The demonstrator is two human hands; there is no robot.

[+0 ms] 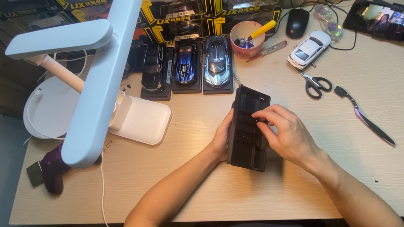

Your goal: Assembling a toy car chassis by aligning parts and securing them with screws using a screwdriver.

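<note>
Both hands' fingers curled around black display base [248, 130]: left hand [223, 138] bracing, right hand [284, 132] fingertips atop.

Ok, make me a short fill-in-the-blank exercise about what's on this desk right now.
1. Both hands hold a black ____ tray above the desk.
2. The scissors lie just below the ____ model car.
3. ____ dark model cars stand in a row behind the tray.

Missing words: plastic; white; Three
</note>
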